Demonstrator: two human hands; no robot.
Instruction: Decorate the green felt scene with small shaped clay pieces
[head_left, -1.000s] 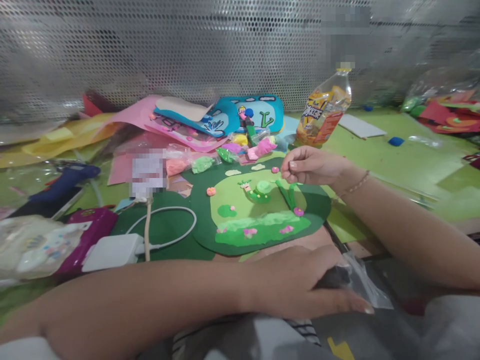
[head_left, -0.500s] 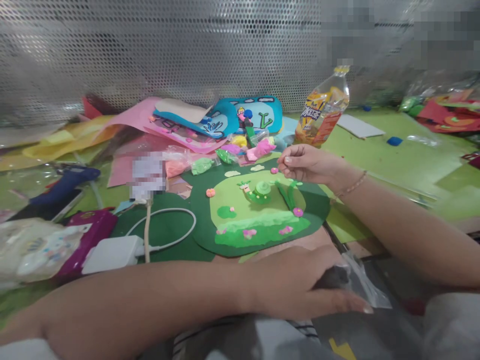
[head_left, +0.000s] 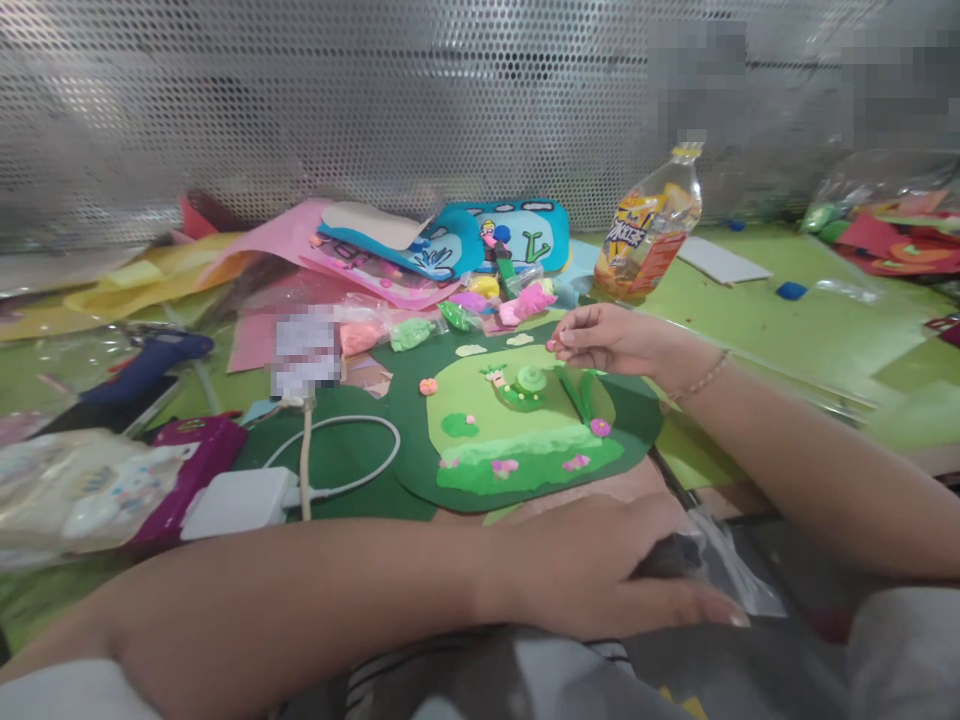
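Observation:
My right hand point(head_left: 611, 345) is over the upper right of a green paper craft board point(head_left: 637, 440), its fingertips pinched at a small pink clay piece point(head_left: 551, 345) that they partly cover. On the board's light green centre sits a green clay snail point(head_left: 529, 380), with clay stems and a pink-purple clay flower point(head_left: 600, 427) to its right. Across the front, my left hand point(head_left: 600, 560) lies low near the table edge. It holds a clear plastic bag point(head_left: 739, 570); the curled fingers are mostly hidden and the thumb is stretched out.
Small bags of coloured clay point(head_left: 412, 333) lie behind the board, before blue craft boards point(head_left: 551, 255). A plastic bottle point(head_left: 649, 235) stands behind my right hand. At left are a white charger point(head_left: 240, 503) with its cable and a blue glue gun point(head_left: 154, 365). A perforated metal panel point(head_left: 375, 110) rises behind.
My right hand has lowered slightly, and its fingertips now meet the pink clay piece, which showed clear of them before. My left hand stays with the plastic bag. The view has shifted a little.

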